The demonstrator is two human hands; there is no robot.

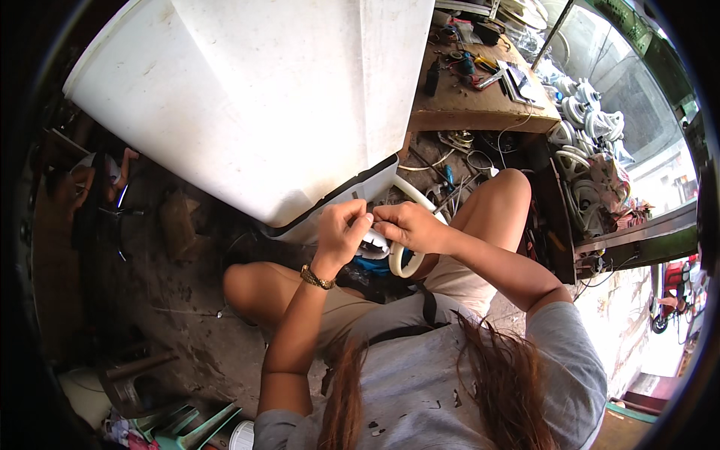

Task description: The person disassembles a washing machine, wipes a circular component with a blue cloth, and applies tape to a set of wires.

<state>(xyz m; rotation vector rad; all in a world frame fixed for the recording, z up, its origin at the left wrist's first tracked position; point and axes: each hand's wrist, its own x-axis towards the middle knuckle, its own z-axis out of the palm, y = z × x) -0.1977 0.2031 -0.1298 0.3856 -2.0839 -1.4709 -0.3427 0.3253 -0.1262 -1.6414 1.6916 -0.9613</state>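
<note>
Left hand: my left hand (pixel 341 229) sits just left of picture centre, fingers curled and pressed together in a pinch on the small white part (pixel 373 241); a gold watch (pixel 316 279) rides the wrist at its 7 o'clock.
Right hand: my right hand (pixel 409 225) meets the left fingertip to fingertip, fingers bent and closed on the same small white part from the 3 o'clock side.
White part: I see it between both hands, just under the fingertips; its exact shape is too hidden to tell.
Hose: a cream hose (pixel 401 259) loops below my right hand at 6 o'clock and runs up toward 12 o'clock past the tub's lower corner.
Tub: the big white appliance body (pixel 262 97) lies tilted, filling the view from 10 to 12 o'clock of my hands, its dark-trimmed edge just above them.
Knees: bare knees flank the hands, one at 8 o'clock, one at 2 o'clock.
Bench: a wooden workbench (pixel 480 112) with scattered tools stands at 1 o'clock, well apart.
Coils: white hose coils (pixel 589 112) pile at 2 o'clock beyond the bench.
</note>
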